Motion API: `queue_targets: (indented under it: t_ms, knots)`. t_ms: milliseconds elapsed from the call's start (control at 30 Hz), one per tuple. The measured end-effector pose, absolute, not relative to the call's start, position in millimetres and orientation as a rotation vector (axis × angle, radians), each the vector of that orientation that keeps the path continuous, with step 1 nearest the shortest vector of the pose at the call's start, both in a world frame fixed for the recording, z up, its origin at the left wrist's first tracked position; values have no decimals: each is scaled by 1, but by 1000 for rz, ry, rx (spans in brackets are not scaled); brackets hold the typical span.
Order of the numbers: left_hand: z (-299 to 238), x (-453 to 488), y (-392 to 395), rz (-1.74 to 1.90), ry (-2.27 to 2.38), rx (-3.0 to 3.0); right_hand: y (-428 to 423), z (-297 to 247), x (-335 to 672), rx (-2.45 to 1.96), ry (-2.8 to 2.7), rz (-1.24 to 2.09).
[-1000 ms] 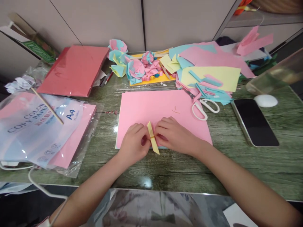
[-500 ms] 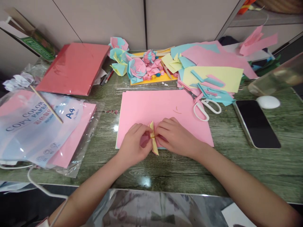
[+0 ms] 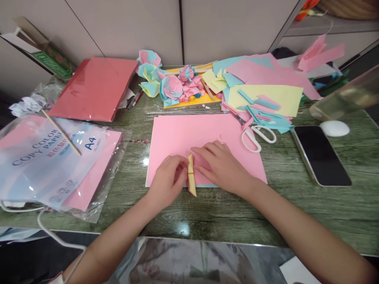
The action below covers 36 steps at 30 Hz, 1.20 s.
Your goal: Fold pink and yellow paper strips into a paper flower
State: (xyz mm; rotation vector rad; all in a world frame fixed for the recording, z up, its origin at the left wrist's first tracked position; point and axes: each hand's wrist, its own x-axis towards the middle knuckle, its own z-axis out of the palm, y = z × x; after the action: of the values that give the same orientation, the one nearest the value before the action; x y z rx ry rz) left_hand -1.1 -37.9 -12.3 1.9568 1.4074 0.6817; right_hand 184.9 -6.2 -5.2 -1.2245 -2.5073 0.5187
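A narrow strip of folded yellow paper [image 3: 192,181] with pinkish edges stands nearly upright over a stack of pink sheets [image 3: 174,132]. A thin darker band crosses it near the middle. My left hand [image 3: 167,175] pinches its left side between thumb and fingers. On the other side, my right hand [image 3: 220,167] has its thumb and fingers apart, close to the strip; whether a fingertip touches its top I cannot tell. White-handled scissors [image 3: 251,141] lie at the stack's right edge, their blades partly under paper scraps [image 3: 263,114].
A phone [image 3: 321,156] and a white mouse-shaped object [image 3: 335,128] are on the right. Paper flowers [image 3: 171,88] and coloured sheets [image 3: 266,94] cover the back. A packet of A4 colour paper [image 3: 59,157] and a red folder-like stack [image 3: 94,88] occupy the left.
My right hand has loosened its pinch on the yellow paper and spread its fingers. The strip has turned slightly more upright, still in my left hand.
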Motion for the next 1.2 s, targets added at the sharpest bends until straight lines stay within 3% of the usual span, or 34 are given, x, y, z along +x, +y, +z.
queue_targets:
  t_ms: [233, 600, 1000, 1200]
  knots:
    - [-11, 0, -38, 678, 1407, 1917, -4, -11, 184, -1193, -2517, 576]
    - [-6, -6, -33, 869, 1214, 1430, 6, -1, 197, -1130, -2145, 1052]
    - [-7, -8, -33, 824, 1398, 1627, -16, 17, 193, -805, -2718, 1126]
    - [-7, -7, -34, 813, 1408, 1679, -28, 17, 190, -811, -2859, 992]
